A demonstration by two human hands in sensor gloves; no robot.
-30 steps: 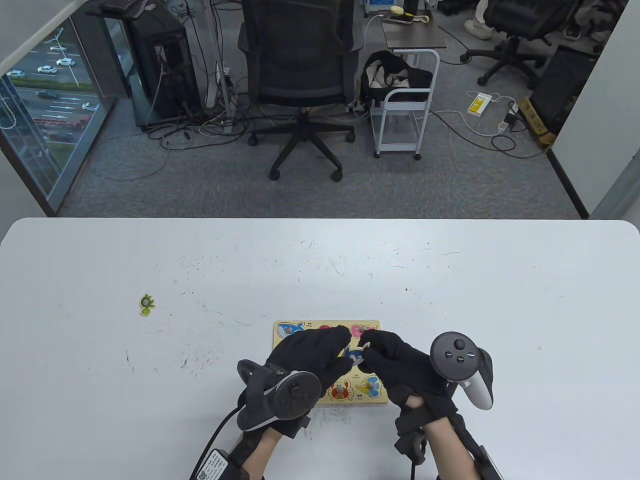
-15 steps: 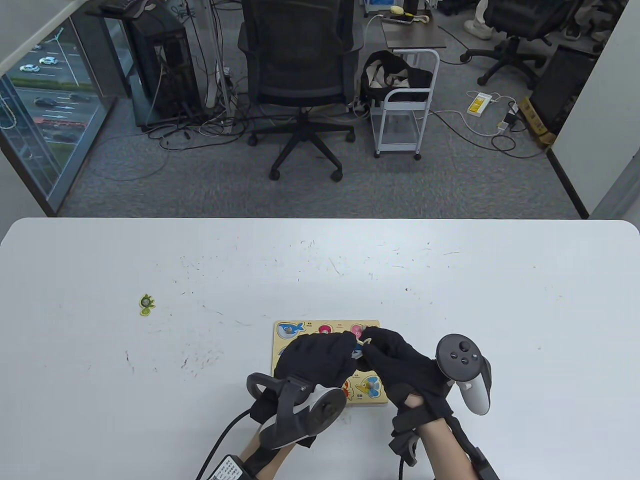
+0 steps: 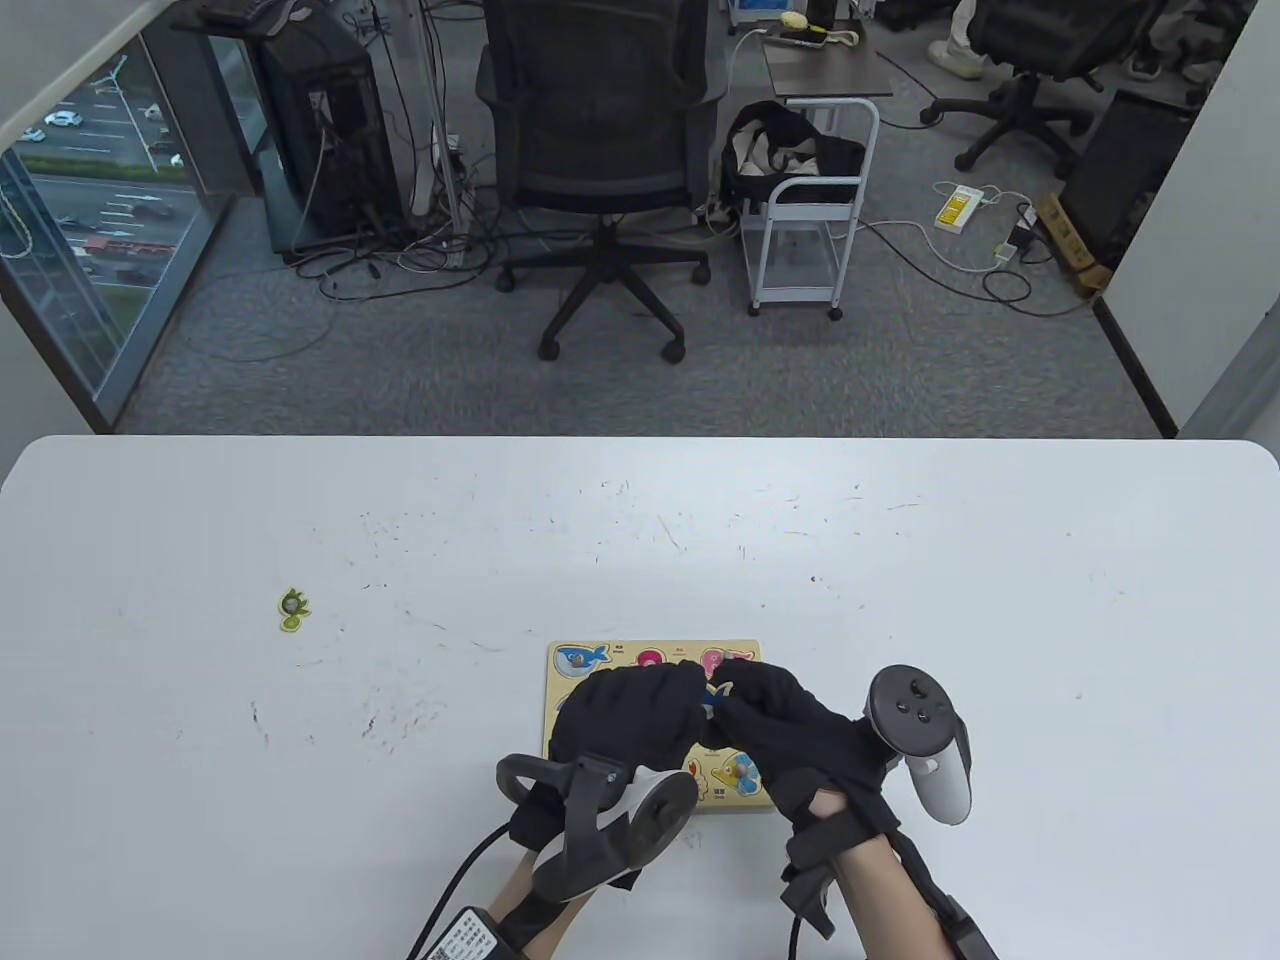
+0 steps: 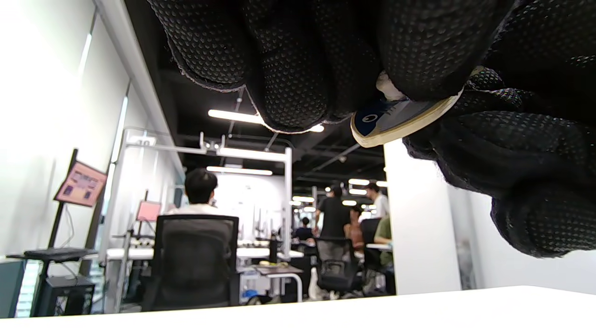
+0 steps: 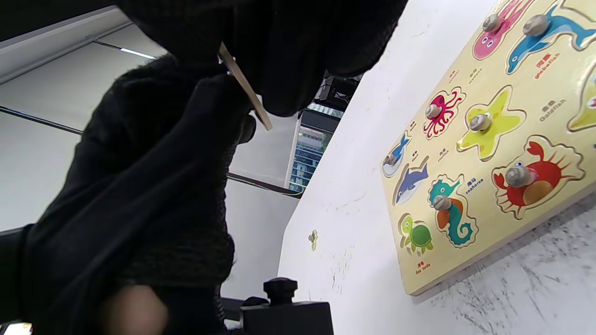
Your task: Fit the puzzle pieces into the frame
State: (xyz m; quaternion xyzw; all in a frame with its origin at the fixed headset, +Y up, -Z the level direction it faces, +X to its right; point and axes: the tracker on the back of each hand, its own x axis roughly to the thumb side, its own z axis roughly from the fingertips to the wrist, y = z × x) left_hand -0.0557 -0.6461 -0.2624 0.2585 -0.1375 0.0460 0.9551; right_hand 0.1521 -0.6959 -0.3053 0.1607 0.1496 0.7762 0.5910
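A wooden puzzle frame (image 3: 625, 652) lies near the table's front edge, partly under both hands. My left hand (image 3: 692, 702) and right hand (image 3: 730, 706) meet above its middle. Between them they pinch a thin blue shark piece (image 3: 712, 697), lifted off the board. The left wrist view shows the piece (image 4: 400, 118) under curled gloved fingers (image 4: 302, 56). In the right wrist view the piece's edge (image 5: 246, 95) shows between the gloves. On the frame (image 5: 549, 111) the shark slot (image 5: 409, 182) and turtle slot (image 5: 416, 235) hold no knobbed piece. A green turtle piece (image 3: 293, 609) lies far left.
Several knobbed pieces sit in the frame, among them a starfish (image 5: 489, 125), a crab (image 5: 535, 177) and a seahorse (image 5: 451, 211). Beyond the white table's (image 3: 900, 560) far edge stand an office chair (image 3: 600, 150) and a white cart (image 3: 810, 210).
My left hand has slid right and rolled, its tracker swinging down toward me, and its fingers have closed in on the blue piece. The right hand has barely moved.
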